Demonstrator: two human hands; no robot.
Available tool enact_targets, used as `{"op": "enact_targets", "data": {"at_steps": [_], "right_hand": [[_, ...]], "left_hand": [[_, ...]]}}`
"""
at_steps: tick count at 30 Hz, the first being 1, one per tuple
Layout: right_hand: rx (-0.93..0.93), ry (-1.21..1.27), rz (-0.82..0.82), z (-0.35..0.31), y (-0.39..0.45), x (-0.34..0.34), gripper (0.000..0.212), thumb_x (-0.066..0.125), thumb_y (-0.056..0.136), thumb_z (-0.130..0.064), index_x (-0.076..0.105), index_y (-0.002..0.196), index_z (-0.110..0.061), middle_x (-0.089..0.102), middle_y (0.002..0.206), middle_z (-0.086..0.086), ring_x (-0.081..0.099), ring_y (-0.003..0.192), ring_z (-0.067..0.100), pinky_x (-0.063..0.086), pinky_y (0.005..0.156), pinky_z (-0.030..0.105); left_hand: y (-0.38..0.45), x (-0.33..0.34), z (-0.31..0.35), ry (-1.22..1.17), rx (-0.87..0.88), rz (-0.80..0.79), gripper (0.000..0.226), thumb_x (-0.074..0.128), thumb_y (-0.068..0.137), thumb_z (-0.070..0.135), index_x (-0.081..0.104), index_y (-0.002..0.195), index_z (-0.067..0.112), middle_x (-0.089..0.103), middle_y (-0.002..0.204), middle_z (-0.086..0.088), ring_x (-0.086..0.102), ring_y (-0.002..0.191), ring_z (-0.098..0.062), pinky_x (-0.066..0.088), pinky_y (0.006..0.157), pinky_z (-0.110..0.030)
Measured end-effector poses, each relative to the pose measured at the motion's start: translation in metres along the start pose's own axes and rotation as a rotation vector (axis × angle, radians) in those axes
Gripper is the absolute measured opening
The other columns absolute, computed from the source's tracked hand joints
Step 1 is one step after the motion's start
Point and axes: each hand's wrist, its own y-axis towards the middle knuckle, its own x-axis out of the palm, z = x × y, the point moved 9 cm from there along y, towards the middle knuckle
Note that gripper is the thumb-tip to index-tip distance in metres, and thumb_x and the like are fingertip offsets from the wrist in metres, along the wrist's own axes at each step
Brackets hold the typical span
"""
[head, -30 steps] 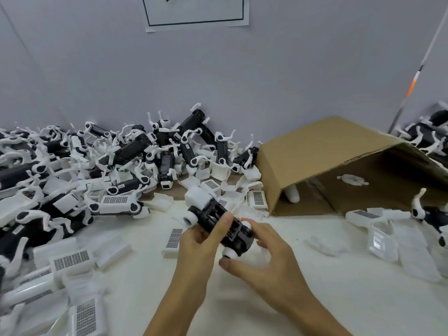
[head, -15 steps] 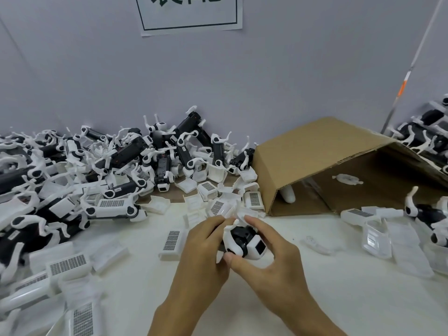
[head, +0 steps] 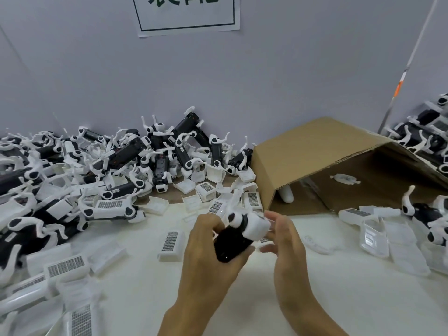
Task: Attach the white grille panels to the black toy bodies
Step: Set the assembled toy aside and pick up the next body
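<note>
My left hand (head: 206, 253) grips a black toy body (head: 232, 243) above the middle of the table, its white jointed legs pointing up and away. A white piece (head: 255, 226) sits on the body's far end. My right hand (head: 286, 241) is beside it on the right, its fingertips at that white piece; the hand is blurred and I cannot tell whether it pinches. A loose white grille panel (head: 171, 244) lies on the table left of my hands. More grille panels (head: 65, 265) lie at the near left.
A big heap of black-and-white toy bodies (head: 116, 161) fills the left and back of the table. A cardboard box (head: 339, 161) lies on its side at the right. White panels (head: 378, 236) and more toys (head: 424, 214) lie in front of it.
The toy body has been turned in my hands, its black length now pointing toward me. My right hand has shifted from under the toy to its right side.
</note>
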Motion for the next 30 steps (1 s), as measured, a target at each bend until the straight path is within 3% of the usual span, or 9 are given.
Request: {"op": "enact_targets", "data": {"at_steps": [3,5,8,11,15,24,26,30], "right_hand": [[0.029,0.046,0.018,0.002,0.002,-0.002,0.067,0.038,0.078,-0.078,0.065,0.111,-0.026,0.072,0.104,-0.012,0.068,0.099,0.01,0.051,0.081,0.036],[0.018,0.011,-0.02,0.0,-0.001,0.001,0.067,0.047,0.072,-0.079,0.063,0.113,-0.029,0.07,0.106,-0.016,0.068,0.101,0.01,0.052,0.081,0.03],[-0.12,-0.111,-0.168,-0.013,-0.011,0.014,0.069,0.066,0.066,-0.082,0.059,0.118,-0.038,0.064,0.119,-0.017,0.064,0.112,0.008,0.052,0.082,0.02],[-0.371,-0.264,-0.323,-0.029,-0.026,0.031,0.055,0.081,0.069,-0.064,0.068,0.115,-0.037,0.053,0.132,-0.013,0.057,0.125,0.015,0.05,0.09,0.02],[-0.458,-0.3,-0.304,-0.033,-0.029,0.034,0.027,0.084,0.075,-0.033,0.077,0.1,-0.039,0.052,0.13,-0.011,0.056,0.124,0.013,0.047,0.092,0.018],[-0.52,-0.274,-0.253,-0.041,-0.034,0.035,0.012,0.081,0.077,-0.03,0.074,0.086,-0.033,0.053,0.125,-0.005,0.054,0.123,0.011,0.039,0.095,0.007],[-0.508,-0.28,-0.254,-0.04,-0.033,0.035,0.012,0.082,0.076,-0.031,0.074,0.084,-0.034,0.053,0.124,-0.007,0.054,0.122,0.01,0.039,0.093,0.007],[-0.444,-0.298,-0.224,-0.035,-0.03,0.032,0.024,0.083,0.073,-0.033,0.076,0.094,-0.042,0.046,0.133,-0.024,0.053,0.122,0.007,0.039,0.094,0.008]], "left_hand": [[0.002,-0.008,-0.018,-0.311,-0.268,0.076,0.036,0.084,0.07,0.033,0.061,0.096,0.041,0.071,0.098,0.018,0.067,0.094,-0.006,0.048,0.075,-0.01],[0.002,0.0,-0.034,-0.639,-0.486,0.061,0.02,0.075,0.081,0.033,0.073,0.101,0.033,0.077,0.101,0.001,0.073,0.097,-0.018,0.055,0.075,-0.022],[-0.015,0.023,-0.045,-1.099,-0.893,0.037,0.038,0.061,0.087,0.04,0.078,0.105,0.012,0.074,0.11,-0.02,0.073,0.092,-0.028,0.059,0.074,-0.035],[-0.026,0.038,-0.036,-1.336,-1.097,0.001,0.048,0.055,0.087,0.042,0.079,0.1,0.004,0.074,0.104,-0.017,0.073,0.083,-0.024,0.061,0.067,-0.03],[-0.028,0.045,-0.028,-1.516,-1.137,-0.02,0.053,0.053,0.095,0.04,0.072,0.112,-0.006,0.068,0.095,-0.017,0.069,0.076,-0.025,0.061,0.061,-0.029],[-0.027,0.048,-0.027,-1.537,-1.141,-0.057,0.052,0.052,0.098,0.039,0.065,0.123,-0.004,0.065,0.096,-0.015,0.063,0.078,-0.024,0.057,0.058,-0.029],[-0.027,0.048,-0.028,-1.523,-1.125,-0.053,0.051,0.05,0.098,0.04,0.067,0.12,-0.003,0.066,0.095,-0.015,0.063,0.077,-0.023,0.057,0.058,-0.029],[-0.025,0.047,-0.027,-1.526,-1.086,-0.056,0.05,0.048,0.098,0.039,0.078,0.096,-0.001,0.067,0.089,-0.014,0.065,0.077,-0.022,0.059,0.058,-0.028]]}}
